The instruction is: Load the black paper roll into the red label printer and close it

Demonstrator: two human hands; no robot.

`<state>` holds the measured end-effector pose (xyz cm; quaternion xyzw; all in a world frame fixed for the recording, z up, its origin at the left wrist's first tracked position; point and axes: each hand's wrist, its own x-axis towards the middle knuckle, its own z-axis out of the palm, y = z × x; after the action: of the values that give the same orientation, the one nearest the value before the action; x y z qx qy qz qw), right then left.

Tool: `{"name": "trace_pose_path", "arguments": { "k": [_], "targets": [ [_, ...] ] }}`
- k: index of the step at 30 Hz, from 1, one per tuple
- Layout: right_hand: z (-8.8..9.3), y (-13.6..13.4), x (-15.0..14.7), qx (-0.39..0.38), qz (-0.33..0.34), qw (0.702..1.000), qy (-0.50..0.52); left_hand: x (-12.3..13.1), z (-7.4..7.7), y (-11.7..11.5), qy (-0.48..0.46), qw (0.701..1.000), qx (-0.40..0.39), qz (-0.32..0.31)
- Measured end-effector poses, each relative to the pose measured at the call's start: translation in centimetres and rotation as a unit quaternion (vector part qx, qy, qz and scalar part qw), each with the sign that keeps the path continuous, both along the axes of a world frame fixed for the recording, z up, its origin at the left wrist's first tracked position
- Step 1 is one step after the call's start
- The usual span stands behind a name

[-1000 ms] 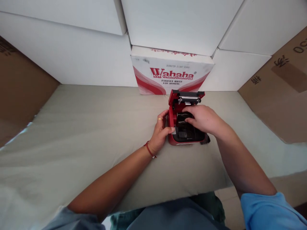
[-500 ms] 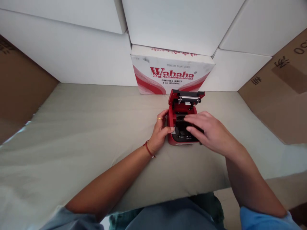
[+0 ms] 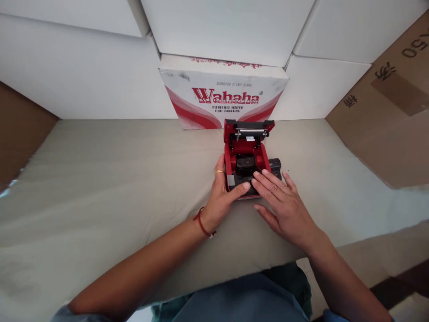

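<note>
A small red and black label printer sits on the cloth with its lid raised, showing a roller and a dark hollow inside. My left hand grips its left side, fingers along the outer wall and thumb across the black front part. Over the front right corner lies my right hand, its fingers stretched out and their tips on or just above the black front part; I cannot tell whether they press. A black ribbed piece is at the printer's right side, partly behind my right fingers.
Behind the printer stands a white and red Wahaha water carton, close to the raised lid. White boxes form a wall at the back. Brown cardboard boxes flank the cloth-covered table, one at the left, one at the right.
My right hand has moved from over the printer's hollow to its front edge. My left thumb has slid further across the front part. The black ribbed piece at the right has come into sight.
</note>
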<state>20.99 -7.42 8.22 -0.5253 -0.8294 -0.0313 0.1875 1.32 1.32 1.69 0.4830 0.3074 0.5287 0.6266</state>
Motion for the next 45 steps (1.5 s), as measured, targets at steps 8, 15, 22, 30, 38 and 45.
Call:
{"name": "trace_pose_path", "arguments": {
  "k": [8, 15, 22, 30, 38, 45],
  "targets": [
    [1.2, 0.2, 0.2, -0.032, 0.024, 0.994, 0.098, -0.4, 1.7, -0.5, 0.011, 0.997, -0.060, -0.043],
    [3.0, 9.9, 3.6, 0.039, -0.107, 0.927, 0.356, -0.3, 1.4, -0.8, 0.005, 0.997, -0.062, -0.053],
    [4.1, 12.4, 2.0, 0.001, -0.049, 0.937, 0.346, -0.4, 1.2, -0.8, -0.009, 0.996, -0.069, -0.059],
    [2.7, 6.0, 0.4, 0.013, -0.055, 0.977, 0.203, -0.6, 1.1, -0.8, -0.042, 0.994, -0.074, -0.063],
    [0.0, 4.2, -0.2, 0.037, -0.073, 0.984, 0.157, -0.4, 0.8, -0.6, -0.083, 0.991, -0.102, -0.036],
    [-1.0, 4.6, 0.2, 0.081, -0.030, 0.966, 0.243, 0.1, -0.5, 0.2, -0.103, 0.991, -0.089, 0.010]
  ]
}}
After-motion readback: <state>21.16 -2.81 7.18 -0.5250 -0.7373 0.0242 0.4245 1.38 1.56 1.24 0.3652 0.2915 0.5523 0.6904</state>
